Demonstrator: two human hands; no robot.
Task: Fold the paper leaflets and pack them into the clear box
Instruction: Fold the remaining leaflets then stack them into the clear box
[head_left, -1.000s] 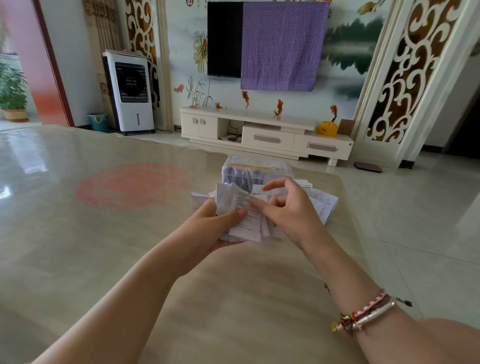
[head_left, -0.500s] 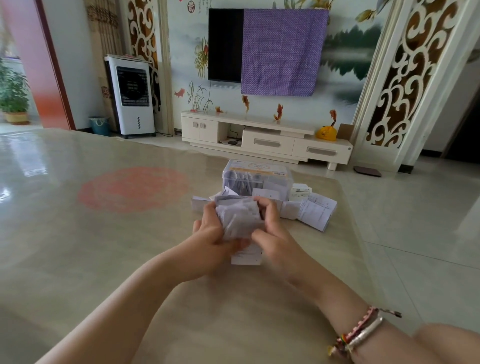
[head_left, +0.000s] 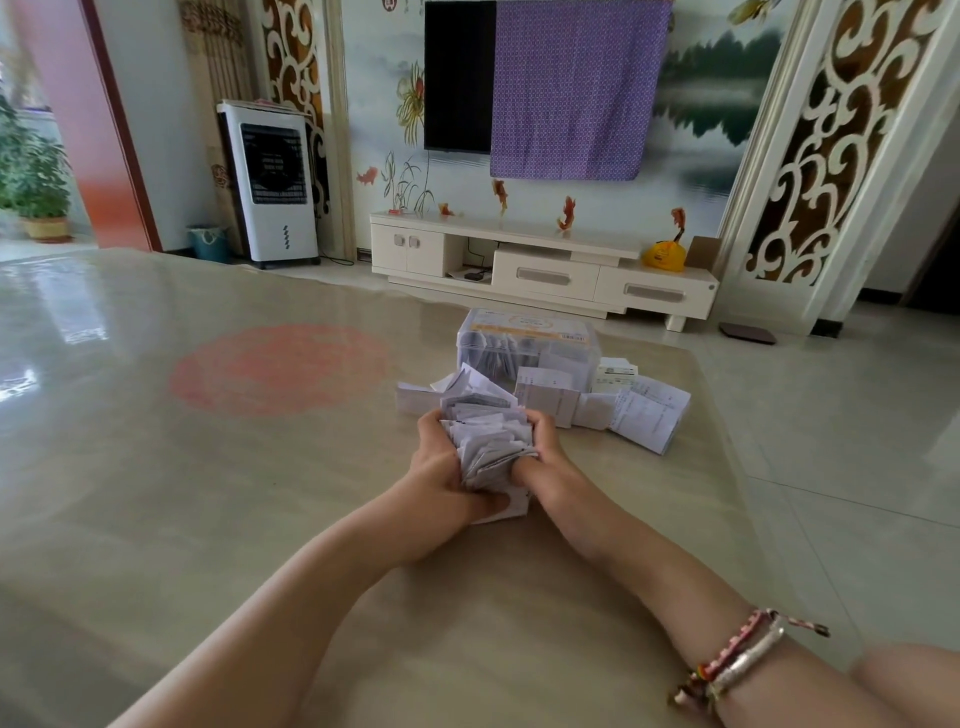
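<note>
A person's left hand (head_left: 441, 470) and right hand (head_left: 540, 462) clench a thick bundle of folded leaflets (head_left: 488, 441) between them, fingers curled round its far side and thumbs pressing near its lower edge, over a glossy beige table (head_left: 208, 493). The bundle stands on edge, its folds fanned upward; the print on the paper is too small to read. Just beyond the hands sits the clear box (head_left: 524, 345), already holding upright leaflets, with an orange-and-white label on its lid whose writing is illegible. Loose leaflets (head_left: 649, 415) lie flat between the box and the grip and to its right. Bracelets (head_left: 743, 660) circle the right wrist.
</note>
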